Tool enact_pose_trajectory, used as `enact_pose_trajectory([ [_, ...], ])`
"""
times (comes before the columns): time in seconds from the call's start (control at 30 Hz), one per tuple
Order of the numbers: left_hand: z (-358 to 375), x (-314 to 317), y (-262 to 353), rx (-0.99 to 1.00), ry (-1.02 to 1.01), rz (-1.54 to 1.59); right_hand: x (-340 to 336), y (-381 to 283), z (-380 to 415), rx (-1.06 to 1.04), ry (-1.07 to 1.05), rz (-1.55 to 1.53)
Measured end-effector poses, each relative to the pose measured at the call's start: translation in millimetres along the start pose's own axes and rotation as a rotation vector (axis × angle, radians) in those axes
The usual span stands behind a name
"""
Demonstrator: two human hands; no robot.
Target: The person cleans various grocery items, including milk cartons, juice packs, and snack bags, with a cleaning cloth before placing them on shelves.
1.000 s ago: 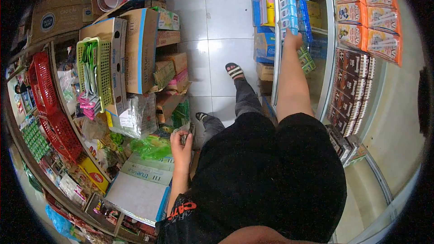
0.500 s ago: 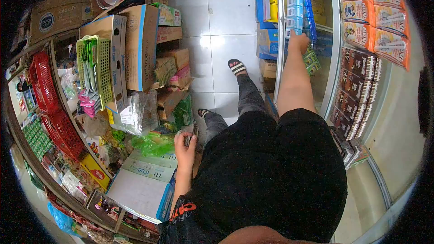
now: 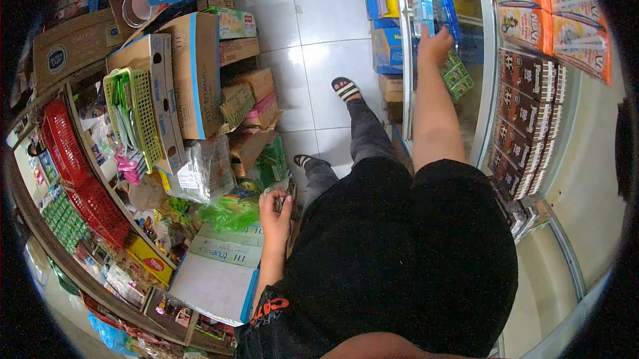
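My right hand (image 3: 435,46) reaches forward over the glass display case (image 3: 407,86), close to a stack of small light-blue boxes (image 3: 423,3). Its thumb and fingers look spread, and I see nothing held in them. Darker blue packs (image 3: 447,9) stand just beyond its fingertips. Green packets (image 3: 458,74) lie beside the wrist, inside the case. Low at my side, my left hand (image 3: 275,209) is closed around a small greyish, dark-edged thing whose kind I cannot make out. Near that hand is a bright green plastic bag (image 3: 229,214).
Cardboard cartons (image 3: 193,76) and a yellow-green basket (image 3: 136,116) crowd the left side. Red baskets (image 3: 83,173) stand farther left. Orange packs (image 3: 522,29) and brown cartons (image 3: 522,119) line the right. A tiled floor (image 3: 319,66) runs between.
My right hand has drawn back slightly from the light-blue boxes, its fingers now more spread. My left hand keeps its grip at my side. The view has shifted and turned a little.
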State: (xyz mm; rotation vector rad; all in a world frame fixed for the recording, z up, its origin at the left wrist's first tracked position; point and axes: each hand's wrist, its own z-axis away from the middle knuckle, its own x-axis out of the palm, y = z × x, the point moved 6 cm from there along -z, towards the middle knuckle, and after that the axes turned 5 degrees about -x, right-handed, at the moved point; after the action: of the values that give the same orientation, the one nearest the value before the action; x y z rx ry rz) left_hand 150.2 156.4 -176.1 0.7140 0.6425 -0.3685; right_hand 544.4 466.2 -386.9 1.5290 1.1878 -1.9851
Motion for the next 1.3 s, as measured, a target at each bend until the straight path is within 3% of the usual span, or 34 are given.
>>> enact_pose_trajectory([
  [0.13, -1, -5, 2, -0.022, 0.036, 0.058, -1, 120, -19, 0.066, 0.214, -0.009],
  [0.23, 0, -6, -12, -0.001, 0.037, -0.020, 37, 190, -45, -0.139, -0.320, 0.493],
  [0.37, -4, 0, -22, -0.009, -0.025, -0.035, 35, 189, -26, -0.021, -0.389, 0.276],
  [0.67, -6, 6, -27, -0.043, -0.059, 0.007, 16, 141, -6, -0.027, -0.707, 0.481],
  [0.77, -7, 6, -27, -0.027, -0.049, 0.005, 17, 134, -12, -0.133, -0.733, 0.510],
  [0.87, -7, 2, -29, -0.035, -0.032, 0.019, 15, 134, -5, -0.215, -0.672, 0.420],
  [1.07, -2, -2, -41, -0.049, -0.033, 0.020, -49, 130, 47, 0.071, -0.219, 0.459],
  [1.17, 1, -4, -45, -0.070, -0.023, 0.050, -55, 166, 60, 0.213, -0.162, 0.420],
  [1.3, -3, 0, -55, -0.025, -0.016, 0.080, -59, 206, 72, 0.174, -0.248, 0.490],
])
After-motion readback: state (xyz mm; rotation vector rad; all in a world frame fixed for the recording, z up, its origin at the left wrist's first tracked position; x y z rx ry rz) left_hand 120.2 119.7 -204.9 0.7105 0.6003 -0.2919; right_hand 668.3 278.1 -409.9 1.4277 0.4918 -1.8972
